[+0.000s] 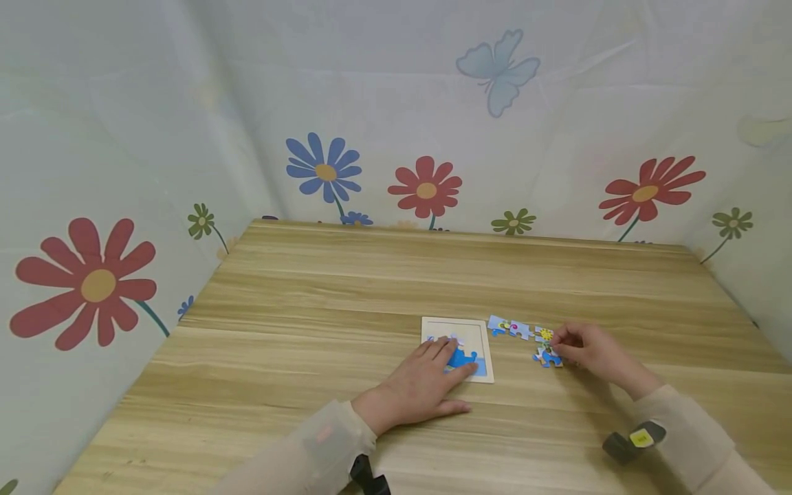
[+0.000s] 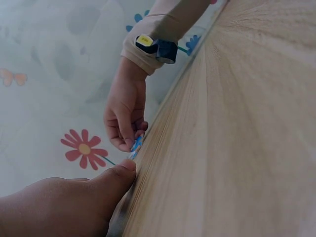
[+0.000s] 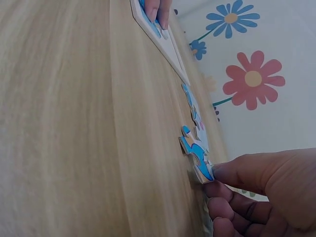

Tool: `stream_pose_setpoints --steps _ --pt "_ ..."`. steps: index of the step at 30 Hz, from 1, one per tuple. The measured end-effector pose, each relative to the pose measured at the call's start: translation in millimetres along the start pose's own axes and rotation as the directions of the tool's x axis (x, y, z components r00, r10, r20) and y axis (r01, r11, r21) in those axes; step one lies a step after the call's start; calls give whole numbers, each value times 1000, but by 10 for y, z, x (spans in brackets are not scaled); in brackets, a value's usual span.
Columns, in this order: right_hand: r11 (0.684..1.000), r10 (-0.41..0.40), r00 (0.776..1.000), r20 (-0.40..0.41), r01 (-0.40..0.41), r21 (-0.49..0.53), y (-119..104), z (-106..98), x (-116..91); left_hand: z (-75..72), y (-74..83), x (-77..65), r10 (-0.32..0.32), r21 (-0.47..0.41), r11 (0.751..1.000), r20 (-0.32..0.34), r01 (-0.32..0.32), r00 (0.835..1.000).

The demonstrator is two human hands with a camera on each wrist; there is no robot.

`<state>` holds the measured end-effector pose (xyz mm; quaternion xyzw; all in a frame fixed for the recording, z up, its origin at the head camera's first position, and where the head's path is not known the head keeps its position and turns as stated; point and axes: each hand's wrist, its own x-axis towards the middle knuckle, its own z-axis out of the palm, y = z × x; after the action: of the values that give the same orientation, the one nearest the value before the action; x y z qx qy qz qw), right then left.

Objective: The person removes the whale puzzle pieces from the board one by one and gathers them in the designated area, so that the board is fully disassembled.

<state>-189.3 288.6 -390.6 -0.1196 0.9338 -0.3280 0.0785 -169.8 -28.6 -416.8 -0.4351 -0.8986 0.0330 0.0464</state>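
Observation:
My left hand [image 1: 416, 386] lies flat across a square puzzle board [image 1: 471, 335] with a pale border, fingers spread over its blue picture pieces. Those fingers and the palm hide the board's lower left part. To the board's right, my right hand [image 1: 597, 354] pinches a blue-and-white jigsaw piece [image 3: 200, 160] between thumb and fingers, tilted and close over the table. Just behind that piece lies a jigsaw piece with a yellow sun [image 1: 544, 334]. Joined light-blue jigsaw pieces [image 1: 510, 328] lie between it and the board's upper right corner.
The wood-grain table [image 1: 322, 295] extends around the board on all sides. A white curtain [image 1: 371, 89] printed with flowers and a butterfly hangs behind its far edge. Dark camera mounts [image 1: 634, 442] are strapped at both wrists over beige sleeves.

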Motion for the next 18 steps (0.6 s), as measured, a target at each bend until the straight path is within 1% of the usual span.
stream_pose_setpoints --steps 5,9,14,18 --pt "999 -18 999 -26 17 -43 -5 5 1 2 -8 3 6 1 1000 -16 -6 1000" --pt "996 -55 996 -66 50 -75 7 13 -3 -4 -13 8 12 2 1000 -30 -11 999" --pt "992 -86 990 -108 75 -101 30 33 -12 -24 -6 5 1 -7 1000 -5 -1 1000" --pt "996 -62 992 -106 54 -76 5 48 -17 -30 6 1 -12 -6 1000 11 12 1000"
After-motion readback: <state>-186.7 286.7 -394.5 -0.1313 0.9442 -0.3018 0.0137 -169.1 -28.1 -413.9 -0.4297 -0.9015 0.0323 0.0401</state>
